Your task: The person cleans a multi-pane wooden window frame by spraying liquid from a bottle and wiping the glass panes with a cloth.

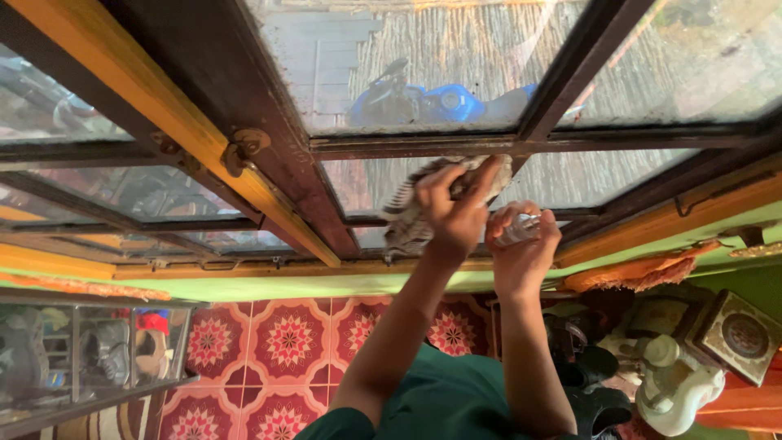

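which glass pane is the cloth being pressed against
The lower middle pane, just below the horizontal bar; the left hand presses the cloth there, while the other panes go untouched.

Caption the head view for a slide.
Left hand presses a striped grey cloth to a wooden-framed window pane; right hand grips a small clear bottle.

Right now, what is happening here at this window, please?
A person is wiping a window. The left hand presses a striped grey cloth against the glass pane of the dark wooden window frame. The right hand holds a small clear bottle beside it, its grip closed around it. Red patterned floor tiles lie below.
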